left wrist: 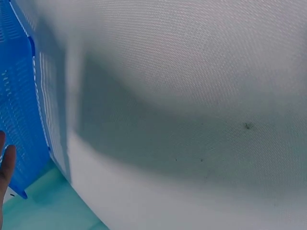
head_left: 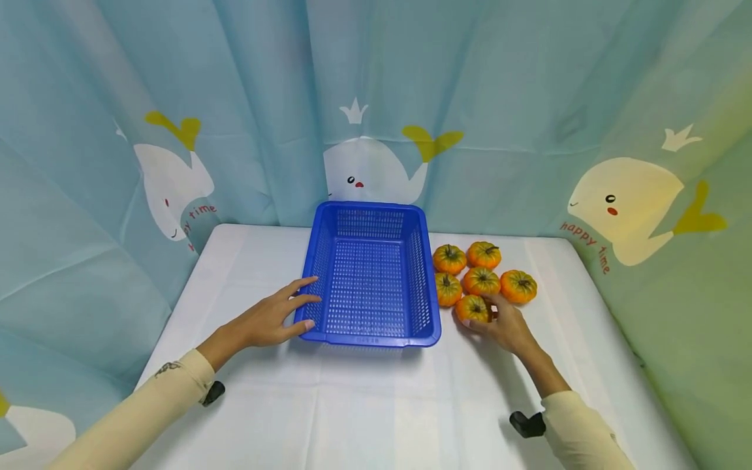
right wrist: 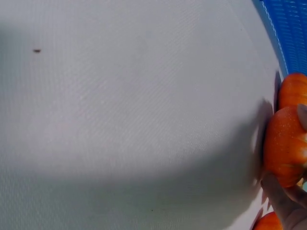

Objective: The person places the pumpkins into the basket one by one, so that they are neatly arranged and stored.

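A blue plastic basket with perforated walls stands on the white table. My left hand rests at its left rim, fingers spread and fairly straight; in the left wrist view only fingertips show beside the basket. To the basket's right, my right hand grips the nearest small orange-and-green pumpkin, thumb on the near side and fingers on the right. In the right wrist view that pumpkin appears at the right edge between thumb and fingers. It looks to be at table level.
Several more small pumpkins sit close together behind the gripped one, two of them right beside the basket wall. One pumpkin lies farthest right, close to my right fingers. A light-blue curtain with whale prints hangs behind and around the table.
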The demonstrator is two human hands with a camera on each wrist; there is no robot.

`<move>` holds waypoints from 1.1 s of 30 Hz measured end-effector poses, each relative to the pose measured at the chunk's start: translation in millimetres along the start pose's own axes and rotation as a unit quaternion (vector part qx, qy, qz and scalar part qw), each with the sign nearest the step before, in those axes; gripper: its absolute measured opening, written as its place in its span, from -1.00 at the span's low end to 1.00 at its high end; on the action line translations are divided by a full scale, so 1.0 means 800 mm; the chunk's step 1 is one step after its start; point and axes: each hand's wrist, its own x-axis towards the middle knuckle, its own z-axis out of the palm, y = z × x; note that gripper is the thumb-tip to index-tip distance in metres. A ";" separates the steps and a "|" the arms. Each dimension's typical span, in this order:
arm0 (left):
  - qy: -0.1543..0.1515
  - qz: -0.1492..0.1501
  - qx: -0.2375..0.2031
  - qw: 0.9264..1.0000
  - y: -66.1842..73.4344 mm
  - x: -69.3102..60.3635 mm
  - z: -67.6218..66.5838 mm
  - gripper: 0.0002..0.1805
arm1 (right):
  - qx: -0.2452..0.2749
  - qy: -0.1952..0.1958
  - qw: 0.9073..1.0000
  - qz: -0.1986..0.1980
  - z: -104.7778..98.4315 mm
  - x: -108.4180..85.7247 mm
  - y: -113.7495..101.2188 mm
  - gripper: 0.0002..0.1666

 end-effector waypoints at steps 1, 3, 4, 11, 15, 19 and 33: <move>0.000 0.001 0.000 1.000 0.000 0.000 0.000 -0.39 | 0.000 -0.001 1.000 -0.002 0.000 0.000 0.000 -0.14; 0.000 0.003 0.001 1.000 0.000 0.000 0.000 -0.39 | -0.002 -0.001 1.000 -0.005 -0.001 -0.001 0.000 -0.15; 0.000 0.003 0.002 1.000 0.000 0.000 -0.001 -0.39 | -0.002 0.000 1.000 -0.009 -0.001 -0.001 -0.001 -0.15; 0.000 -0.002 0.004 1.000 -0.002 -0.002 -0.001 -0.40 | -0.004 0.002 1.000 -0.021 -0.008 -0.002 -0.002 -0.17; -0.001 0.000 0.003 1.000 -0.003 -0.002 -0.001 -0.41 | -0.004 0.009 1.000 -0.028 -0.016 -0.003 -0.005 -0.16; -0.005 0.000 0.000 1.000 -0.002 0.000 -0.001 -0.42 | 0.000 0.017 0.999 -0.040 -0.027 -0.004 -0.010 -0.15; -0.009 -0.004 -0.010 1.000 0.000 0.001 -0.003 -0.42 | 0.002 -0.029 0.999 -0.042 -0.072 0.003 -0.059 -0.06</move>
